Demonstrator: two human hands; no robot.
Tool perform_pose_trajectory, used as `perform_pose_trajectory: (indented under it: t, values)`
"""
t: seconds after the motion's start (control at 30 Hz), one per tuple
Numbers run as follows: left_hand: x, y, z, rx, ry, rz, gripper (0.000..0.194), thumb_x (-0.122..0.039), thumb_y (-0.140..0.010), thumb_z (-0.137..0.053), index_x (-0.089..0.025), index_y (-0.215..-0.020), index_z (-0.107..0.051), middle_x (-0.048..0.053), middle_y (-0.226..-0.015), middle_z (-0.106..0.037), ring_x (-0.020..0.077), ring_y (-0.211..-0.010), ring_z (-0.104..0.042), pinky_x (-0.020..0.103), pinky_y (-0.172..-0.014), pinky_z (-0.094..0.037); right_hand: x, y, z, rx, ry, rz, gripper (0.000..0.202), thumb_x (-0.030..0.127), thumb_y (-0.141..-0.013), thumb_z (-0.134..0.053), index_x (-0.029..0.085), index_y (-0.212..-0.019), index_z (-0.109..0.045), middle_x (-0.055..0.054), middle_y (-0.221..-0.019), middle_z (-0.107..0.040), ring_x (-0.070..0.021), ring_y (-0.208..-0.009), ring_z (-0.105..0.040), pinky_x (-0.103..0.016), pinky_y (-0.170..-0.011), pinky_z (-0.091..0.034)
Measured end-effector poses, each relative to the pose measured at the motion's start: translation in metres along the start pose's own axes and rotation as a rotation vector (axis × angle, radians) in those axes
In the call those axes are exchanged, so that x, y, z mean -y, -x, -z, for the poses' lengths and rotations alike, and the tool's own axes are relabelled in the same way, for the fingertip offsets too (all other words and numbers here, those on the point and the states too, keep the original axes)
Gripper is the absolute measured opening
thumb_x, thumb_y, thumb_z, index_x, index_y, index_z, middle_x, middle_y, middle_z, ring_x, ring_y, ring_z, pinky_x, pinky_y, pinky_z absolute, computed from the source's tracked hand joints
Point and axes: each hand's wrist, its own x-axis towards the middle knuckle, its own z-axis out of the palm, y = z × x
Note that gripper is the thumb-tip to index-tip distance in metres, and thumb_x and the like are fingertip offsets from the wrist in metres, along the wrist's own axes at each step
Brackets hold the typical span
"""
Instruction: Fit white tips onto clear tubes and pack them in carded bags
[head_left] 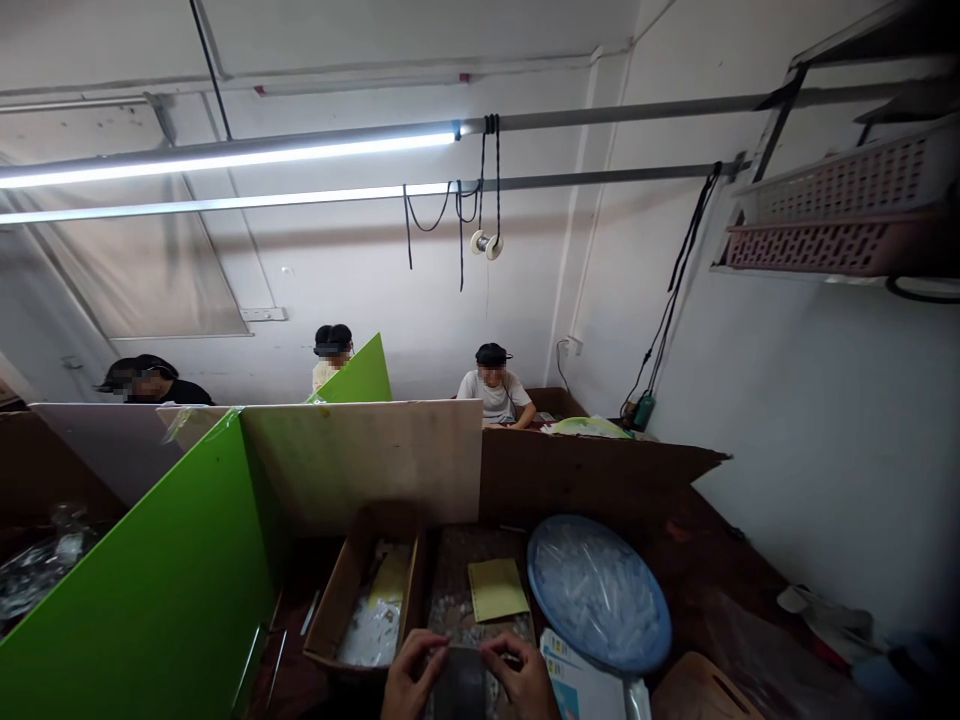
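Note:
Both hands are at the bottom middle, a short gap apart. My left hand (415, 672) is closed in a pinch, thumb against fingers. Facing it, my right hand (519, 675) pinches in the same way. Whatever lies in the fingertips is too small to make out. Between and below the hands shows a dark grey curved thing (460, 685) whose kind I cannot tell. Just beyond the hands, a yellow paper (498, 590) lies on a worn dark board (452, 550). On the left stands a cardboard box (330, 628) holding small packets.
A round blue tray (663, 640) heaped with clear plastic pieces sits at right, beside printed cards (562, 670) and a brown plastic piece (701, 690). A green partition (165, 570) walls the left side. Beyond the brown partition (585, 475) sits a person (495, 395).

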Motion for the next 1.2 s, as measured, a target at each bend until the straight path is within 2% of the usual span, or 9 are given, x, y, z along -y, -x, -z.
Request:
perform_pose_trajectory:
  t: [0.1, 0.23, 0.33, 0.47, 0.57, 0.73, 0.9, 1.03, 1.2]
  values:
    - [-0.001, 0.002, 0.005, -0.015, -0.025, 0.024, 0.052, -0.071, -0.069, -0.077, -0.021, -0.083, -0.084, 0.011, -0.09, -0.076, 0.0308, -0.094, -0.07, 0.037, -0.089, -0.056, 0.003, 0.007, 0.002, -0.011, 0.018, 0.013, 0.056, 0.075, -0.071, -0.073, 0.021, -0.075, -0.084, -0.012, -0.078, -0.078, -0.0315, -0.081, -0.071, -0.037, -0.077, -0.053]
    - [0.0, 0.006, 0.005, -0.03, 0.002, 0.064, 0.053, -0.07, -0.064, -0.08, -0.02, -0.08, -0.084, 0.01, -0.085, -0.078, 0.0294, -0.086, -0.072, 0.035, -0.08, -0.059, 0.008, 0.012, -0.001, -0.088, 0.024, 0.034, 0.057, 0.077, -0.068, -0.075, 0.02, -0.067, -0.081, -0.012, -0.078, -0.075, -0.0301, -0.08, -0.067, -0.037, -0.076, -0.051]
    - [0.0, 0.009, 0.001, -0.047, 0.046, 0.076, 0.052, -0.068, -0.062, -0.083, -0.019, -0.078, -0.082, 0.008, -0.082, -0.077, 0.0263, -0.077, -0.072, 0.032, -0.072, -0.059, 0.012, 0.014, -0.003, -0.116, -0.009, 0.016, 0.058, 0.077, -0.07, -0.073, 0.019, -0.07, -0.08, -0.009, -0.069, -0.071, -0.0263, -0.069, -0.064, -0.035, -0.069, -0.049]
    - [-0.007, 0.01, -0.003, -0.06, 0.107, 0.046, 0.046, -0.063, -0.063, -0.085, -0.018, -0.071, -0.08, 0.008, -0.082, -0.073, 0.0242, -0.078, -0.07, 0.03, -0.072, -0.058, 0.019, 0.015, -0.003, -0.118, -0.07, -0.006, 0.054, 0.072, -0.074, -0.073, 0.019, -0.075, -0.077, -0.003, -0.055, -0.062, -0.0195, -0.054, -0.054, -0.031, -0.058, -0.043]
    - [-0.015, 0.011, -0.003, -0.07, 0.139, 0.022, 0.041, -0.058, -0.067, -0.085, -0.017, -0.066, -0.078, 0.008, -0.083, -0.07, 0.0234, -0.083, -0.068, 0.029, -0.076, -0.056, 0.026, 0.017, -0.004, -0.113, -0.115, -0.017, 0.05, 0.069, -0.078, -0.073, 0.019, -0.073, -0.074, -0.002, -0.058, -0.064, -0.0157, -0.051, -0.048, -0.028, -0.052, -0.036]
    - [-0.025, 0.016, -0.006, -0.116, 0.189, 0.042, 0.041, -0.056, -0.072, -0.083, -0.016, -0.068, -0.075, 0.01, -0.102, -0.068, 0.0229, -0.093, -0.068, 0.029, -0.081, -0.056, 0.035, 0.022, -0.007, -0.091, -0.199, -0.052, 0.048, 0.067, -0.08, -0.072, 0.019, -0.072, -0.068, 0.0, -0.061, -0.063, -0.0101, -0.047, -0.036, -0.026, -0.047, -0.025]
    - [-0.029, 0.024, -0.012, -0.118, 0.242, 0.1, 0.042, -0.054, -0.073, -0.083, -0.013, -0.07, -0.074, 0.015, -0.127, -0.064, 0.0198, -0.089, -0.07, 0.03, -0.08, -0.058, 0.044, 0.028, -0.008, -0.071, -0.254, -0.078, 0.046, 0.064, -0.085, -0.068, 0.019, -0.079, -0.063, 0.0, -0.065, -0.065, -0.0075, -0.045, -0.026, -0.026, -0.046, -0.015]
    - [-0.033, 0.028, -0.014, -0.085, 0.292, 0.112, 0.039, -0.05, -0.075, -0.083, -0.013, -0.074, -0.073, 0.016, -0.138, -0.062, 0.0223, -0.095, -0.073, 0.033, -0.085, -0.059, 0.051, 0.031, -0.006, -0.104, -0.244, -0.054, 0.044, 0.061, -0.086, -0.068, 0.019, -0.077, -0.062, 0.0, -0.065, -0.064, -0.0088, -0.047, -0.03, -0.026, -0.046, -0.019]
    - [-0.042, 0.029, -0.017, -0.053, 0.365, 0.11, 0.036, -0.048, -0.079, -0.081, -0.014, -0.077, -0.07, 0.019, -0.153, -0.055, 0.0275, -0.105, -0.075, 0.038, -0.092, -0.059, 0.059, 0.029, -0.004, -0.146, -0.186, 0.004, 0.041, 0.06, -0.084, -0.069, 0.021, -0.078, -0.064, 0.001, -0.065, -0.059, -0.0128, -0.056, -0.043, -0.026, -0.051, -0.033]
